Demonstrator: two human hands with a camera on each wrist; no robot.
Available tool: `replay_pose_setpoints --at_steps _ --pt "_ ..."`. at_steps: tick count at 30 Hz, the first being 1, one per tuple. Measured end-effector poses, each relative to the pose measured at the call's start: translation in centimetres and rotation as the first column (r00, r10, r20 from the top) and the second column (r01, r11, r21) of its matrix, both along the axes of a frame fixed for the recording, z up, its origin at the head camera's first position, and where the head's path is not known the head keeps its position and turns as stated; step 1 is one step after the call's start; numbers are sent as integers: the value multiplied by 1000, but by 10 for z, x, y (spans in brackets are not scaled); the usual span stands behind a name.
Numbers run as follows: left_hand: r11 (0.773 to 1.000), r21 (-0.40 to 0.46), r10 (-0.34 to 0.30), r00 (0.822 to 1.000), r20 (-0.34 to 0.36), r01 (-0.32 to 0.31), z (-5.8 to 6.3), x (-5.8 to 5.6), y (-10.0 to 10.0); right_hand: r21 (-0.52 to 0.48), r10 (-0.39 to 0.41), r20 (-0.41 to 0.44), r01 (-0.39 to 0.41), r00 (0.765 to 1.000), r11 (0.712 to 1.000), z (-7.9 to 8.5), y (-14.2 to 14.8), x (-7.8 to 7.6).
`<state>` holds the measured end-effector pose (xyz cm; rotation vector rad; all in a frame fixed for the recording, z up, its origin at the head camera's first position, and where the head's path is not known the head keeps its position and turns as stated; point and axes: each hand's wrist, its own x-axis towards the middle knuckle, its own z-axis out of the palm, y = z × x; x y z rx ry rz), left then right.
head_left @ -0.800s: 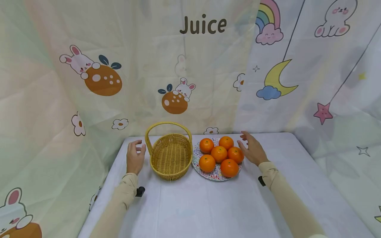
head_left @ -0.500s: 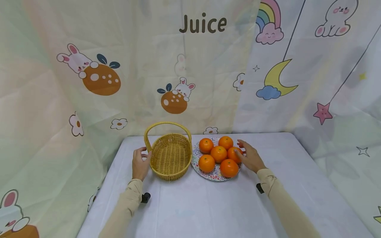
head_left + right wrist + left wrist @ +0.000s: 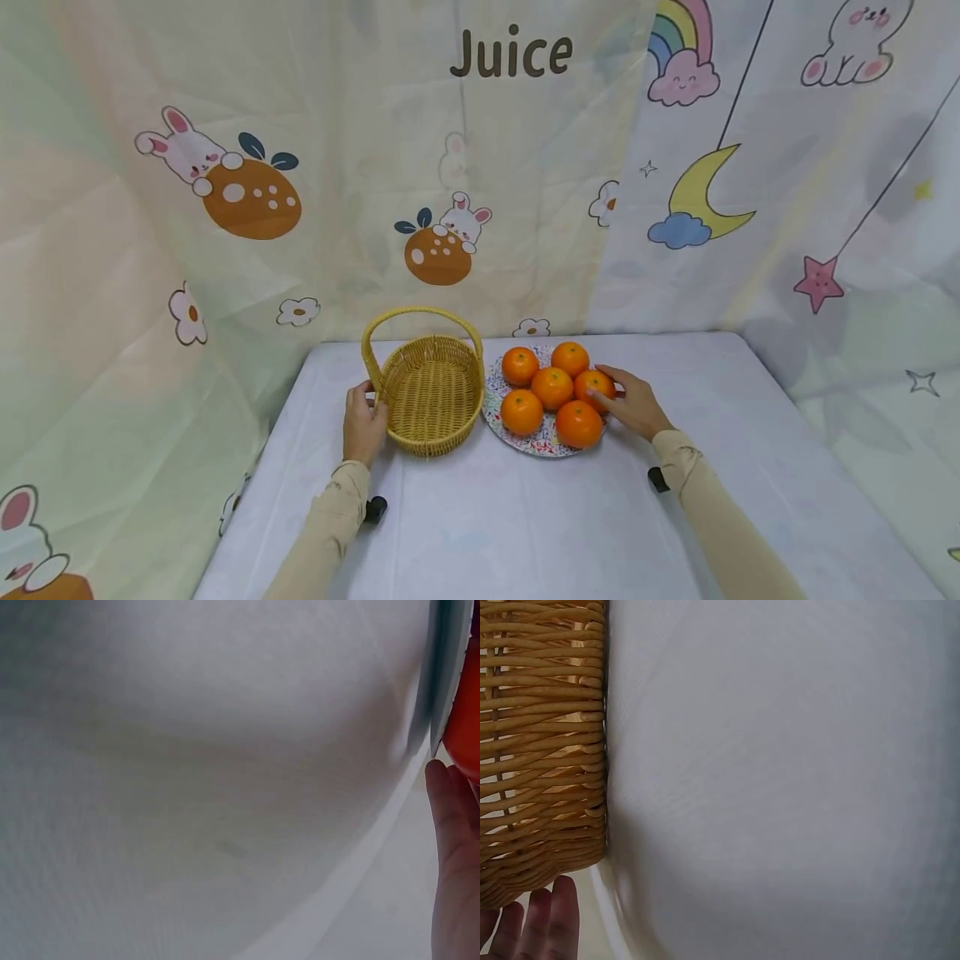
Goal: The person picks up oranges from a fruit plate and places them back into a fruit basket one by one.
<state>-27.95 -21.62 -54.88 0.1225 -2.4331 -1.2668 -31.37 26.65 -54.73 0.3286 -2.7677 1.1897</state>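
A yellow wicker basket (image 3: 432, 396) with an arched handle stands on the table, nothing in it. My left hand (image 3: 365, 425) is at its left wall; in the left wrist view the fingers (image 3: 564, 919) lie nearly straight against the weave. To the right, a speckled plate (image 3: 542, 442) bears several oranges. My right hand (image 3: 636, 406) spans the rightmost orange (image 3: 594, 388), thumb on its near side and fingers behind it. In the right wrist view, the fingers (image 3: 444, 799) reach up beside the plate's edge and a red-orange fruit (image 3: 466, 724).
A white cloth covers the table (image 3: 480, 525). Behind and at both sides hangs a printed curtain (image 3: 525, 192) with rabbits, flowers and a moon. The basket handle (image 3: 422, 310) rises above the rim. Basket and plate stand almost touching.
My left hand has moved right, from apart to the basket's wall. My right hand has come down and left onto the rightmost orange. Basket and fruit stay in place.
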Motion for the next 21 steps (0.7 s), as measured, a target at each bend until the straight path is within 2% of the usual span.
replay_pose_setpoints --at_steps 4,11,21 --pt "1000 -19 -5 1000 -2 5 0 0 0 -62 11 15 -10 1000 998 -1 -1 0" --pt "1000 -7 -9 999 31 9 2 2 0 -34 4 38 -2 999 999 -1 -1 0" --pt "1000 -5 -24 1000 19 24 2 1 -1 -37 -16 57 18 998 999 0 -1 -2"
